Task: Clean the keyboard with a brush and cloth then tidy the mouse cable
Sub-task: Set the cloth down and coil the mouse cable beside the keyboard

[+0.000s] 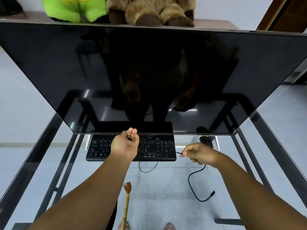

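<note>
A black keyboard (156, 147) lies on the glass desk (166, 188) under the monitor's lower edge. My left hand (126, 143) hovers over the keyboard's middle, palm turned up, its fingers pinching a thin black piece of cable. My right hand (197, 153) pinches the black mouse cable (192, 181) to the right of the keyboard; the cable hangs in a loop that ends in a plug at the lower right. The black mouse (205, 140) sits just behind my right hand. A bamboo-handled brush (126, 205) lies on the glass between my forearms. No cloth is in view.
A large dark monitor (149, 72) fills the upper half of the view and overhangs the keyboard's back. Green and brown plush toys (149, 10) sit behind it. The keyboard's own thin cable (147, 168) loops below its front edge. My feet show through the glass.
</note>
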Demonstrator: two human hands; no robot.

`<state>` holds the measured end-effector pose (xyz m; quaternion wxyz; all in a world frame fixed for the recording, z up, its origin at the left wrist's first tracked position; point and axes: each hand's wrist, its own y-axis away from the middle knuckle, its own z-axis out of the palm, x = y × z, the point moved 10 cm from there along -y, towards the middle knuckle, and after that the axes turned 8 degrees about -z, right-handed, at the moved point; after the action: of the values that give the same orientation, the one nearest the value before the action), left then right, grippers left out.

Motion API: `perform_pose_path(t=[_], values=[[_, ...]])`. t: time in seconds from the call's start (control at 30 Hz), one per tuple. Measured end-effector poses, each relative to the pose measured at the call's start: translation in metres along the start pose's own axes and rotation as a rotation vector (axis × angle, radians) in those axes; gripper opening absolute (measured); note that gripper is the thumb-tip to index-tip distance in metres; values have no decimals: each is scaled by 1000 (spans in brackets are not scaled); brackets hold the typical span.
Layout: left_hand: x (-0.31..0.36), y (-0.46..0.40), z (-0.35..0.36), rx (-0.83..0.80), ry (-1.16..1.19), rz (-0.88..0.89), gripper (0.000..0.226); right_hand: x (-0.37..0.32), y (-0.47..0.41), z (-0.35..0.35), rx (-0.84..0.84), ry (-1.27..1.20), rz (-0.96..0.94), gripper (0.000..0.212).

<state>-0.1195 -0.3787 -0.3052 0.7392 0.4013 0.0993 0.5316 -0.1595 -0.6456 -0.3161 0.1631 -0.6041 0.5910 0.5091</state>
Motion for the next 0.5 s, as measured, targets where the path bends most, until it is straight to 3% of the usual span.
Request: perform_pose_path(t=[0.13, 0.27, 0.4, 0.5], values=[[8, -3, -11, 101, -62, 126, 42, -23, 13, 10, -202, 117, -4, 15], [13, -11, -16, 192, -572, 270, 38, -59, 28, 12, -322, 64, -56, 14], [-11, -6, -1, 72, -1073, 203, 43, -94, 35, -10, -235, 25, -164, 12], [-45, 1, 4, -100, -1242, 39, 42, -102, 33, -29, -142, -105, -185, 15]])
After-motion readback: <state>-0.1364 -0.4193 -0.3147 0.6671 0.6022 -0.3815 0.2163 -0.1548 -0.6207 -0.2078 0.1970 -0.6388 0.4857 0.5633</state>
